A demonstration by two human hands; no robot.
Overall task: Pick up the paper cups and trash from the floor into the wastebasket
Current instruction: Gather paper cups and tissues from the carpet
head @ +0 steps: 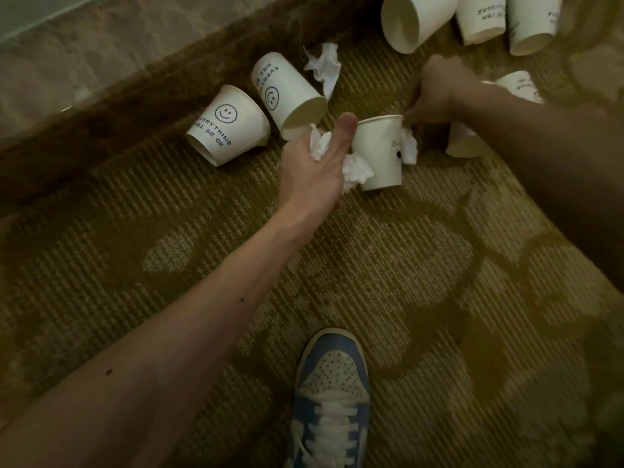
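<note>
My left hand grips crumpled white tissue, its thumb pointing up beside an upright paper cup. My right hand reaches in from the right and pinches the rim of that cup, close to another tissue scrap. Two smiley-printed cups lie tipped over to the left. A crumpled tissue lies behind them. More cups lie at the top right. No wastebasket is in view.
The floor is olive patterned carpet with a darker border strip at the upper left. My blue and white sneaker stands at the bottom centre. Another cup lies partly under my right forearm, and one more behind it.
</note>
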